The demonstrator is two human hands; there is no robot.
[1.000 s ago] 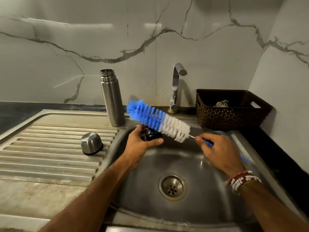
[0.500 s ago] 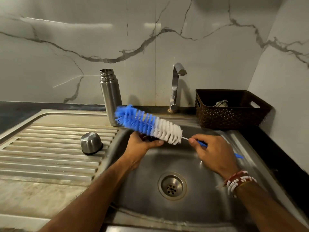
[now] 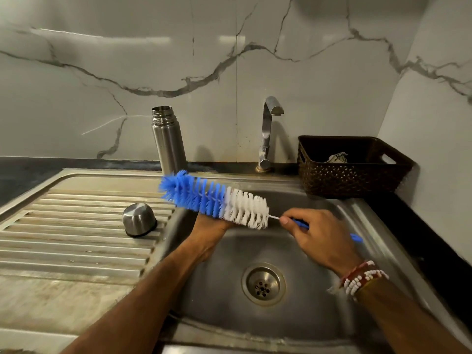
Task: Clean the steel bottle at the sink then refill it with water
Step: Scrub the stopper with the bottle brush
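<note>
So the tall brushed-steel bottle (image 3: 168,144) stands upright and uncapped at the back edge of the stainless sink (image 3: 357,215), left of centre in the frame. Its domed steel cap (image 3: 139,219) sits mouth-down on the ribbed drainboard at the left.

The right hand (image 3: 321,236) has its fingers curled round the thin blue handle of the blue-and-white bristle bottle brush (image 3: 217,200), and the brush head hangs over the basin.

My worry is that the blue tip is pretty near the bottle, so a careless swing could tip it over. Gripping that far back on a skinny handle, the head could also wobble.

The left hand (image 3: 209,236) is mostly tucked under the bristles. I honestly can't tell how its fingers lie or if they've got anything. The handle end is blurry too.
</note>
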